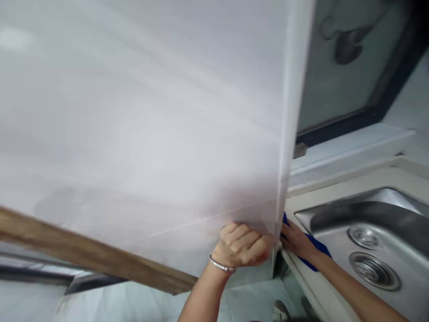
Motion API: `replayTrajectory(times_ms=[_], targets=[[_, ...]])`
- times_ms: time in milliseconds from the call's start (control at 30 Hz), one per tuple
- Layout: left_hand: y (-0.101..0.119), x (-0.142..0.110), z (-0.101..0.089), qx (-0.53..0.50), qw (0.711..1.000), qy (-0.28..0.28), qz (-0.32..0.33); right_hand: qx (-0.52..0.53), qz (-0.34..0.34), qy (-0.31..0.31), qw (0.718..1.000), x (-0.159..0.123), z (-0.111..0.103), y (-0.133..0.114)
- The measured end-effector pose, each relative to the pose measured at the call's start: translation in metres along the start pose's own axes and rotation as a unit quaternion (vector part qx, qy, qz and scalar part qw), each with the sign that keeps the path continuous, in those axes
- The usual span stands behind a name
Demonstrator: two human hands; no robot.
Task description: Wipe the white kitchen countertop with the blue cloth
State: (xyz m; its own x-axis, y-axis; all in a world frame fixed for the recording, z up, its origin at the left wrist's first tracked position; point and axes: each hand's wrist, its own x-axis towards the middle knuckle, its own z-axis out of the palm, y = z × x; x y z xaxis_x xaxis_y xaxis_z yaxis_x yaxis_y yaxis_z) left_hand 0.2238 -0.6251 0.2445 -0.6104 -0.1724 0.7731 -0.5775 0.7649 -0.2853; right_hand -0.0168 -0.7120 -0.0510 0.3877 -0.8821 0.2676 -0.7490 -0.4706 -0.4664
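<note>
A large white panel (140, 134) (blurred, filling the left and centre) is held at its lower right corner by the left hand (243, 245), whose fingers are curled tight around the edge. A metal bangle (221, 267) is worn on that wrist. The right hand (296, 239) is pressed flat on a blue cloth (315, 250) at the sink (368, 241) rim, just right of the panel's edge. A wooden strip (90, 255) runs along the panel's near edge. A window (348, 67) is seen far right.

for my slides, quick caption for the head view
Left hand grips a white panel's lower edge; right hand presses blue cloth beside steel sink.
</note>
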Motion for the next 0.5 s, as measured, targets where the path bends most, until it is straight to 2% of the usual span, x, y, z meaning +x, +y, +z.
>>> replayTrajectory(times_ms=[67, 100, 167, 200, 233, 267, 333, 367, 433, 500], targets=[[0.015, -0.040, -0.002, -0.054, 0.997, -0.052, -0.030, -0.002, -0.025, -0.025, 0.999, -0.024, 0.007, 0.008], [0.027, -0.066, -0.004, -0.072, 0.992, -0.096, -0.046, -0.003, -0.022, -0.028, 0.999, -0.037, 0.009, 0.012], [0.054, -0.127, -0.012, -0.095, 0.961, -0.238, -0.104, -0.006, -0.023, -0.024, 0.999, -0.066, 0.012, 0.015], [0.069, -0.159, -0.018, -0.110, 0.931, -0.313, -0.155, -0.007, -0.024, -0.019, 1.000, -0.081, 0.012, 0.015], [0.083, -0.191, -0.025, -0.135, 0.887, -0.387, -0.213, -0.008, -0.029, -0.014, 0.999, -0.096, 0.012, 0.015], [0.095, -0.220, -0.033, -0.155, 0.832, -0.450, -0.284, -0.010, -0.034, -0.013, 0.999, -0.111, 0.011, 0.013], [0.114, -0.271, -0.049, -0.211, 0.698, -0.527, -0.436, -0.015, -0.040, -0.020, 0.999, -0.141, 0.006, 0.006], [0.121, -0.292, -0.056, -0.217, 0.668, -0.539, -0.466, -0.019, -0.038, -0.023, 0.999, -0.156, 0.002, 0.001], [0.131, -0.328, -0.067, -0.218, 0.628, -0.551, -0.505, -0.028, -0.024, -0.024, 0.999, -0.185, -0.008, -0.015], [0.141, -0.360, -0.070, -0.207, 0.583, -0.558, -0.553, -0.034, -0.003, -0.019, 0.999, -0.214, -0.020, -0.035]])
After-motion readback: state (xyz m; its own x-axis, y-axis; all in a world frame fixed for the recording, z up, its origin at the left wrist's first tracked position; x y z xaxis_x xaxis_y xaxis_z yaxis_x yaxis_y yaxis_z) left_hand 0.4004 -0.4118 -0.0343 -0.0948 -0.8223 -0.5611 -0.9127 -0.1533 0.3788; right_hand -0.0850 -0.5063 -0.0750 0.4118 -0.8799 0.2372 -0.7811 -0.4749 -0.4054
